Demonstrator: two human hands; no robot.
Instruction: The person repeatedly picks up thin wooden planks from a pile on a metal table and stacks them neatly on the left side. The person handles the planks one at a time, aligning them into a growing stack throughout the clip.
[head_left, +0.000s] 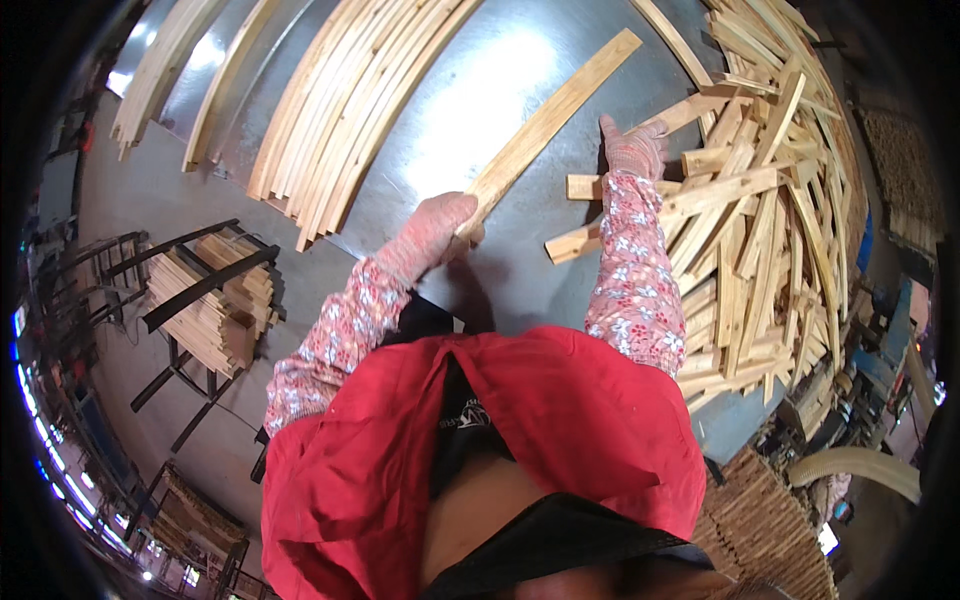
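My left hand (442, 217), in a knitted work glove, grips the near end of a flat wooden strip (559, 120). The strip slants up and to the right over a grey metal-topped table (480, 90). My right hand (636, 150), gloved too, is over the left edge of a heap of loose wooden strips (750, 202). Its fingers are spread beside the end of a short board (686, 111); whether they touch it is unclear. Two more strip ends, one a squared piece (581, 187), stick out left of my right forearm.
A row of long strips (360, 105) lies side by side on the table's left part. Farther left are a single strip (229, 86) and another group (161, 75). A dark metal rack (214, 285) with stacked wood stands on the floor. A ribbed hose (855, 465) is at lower right.
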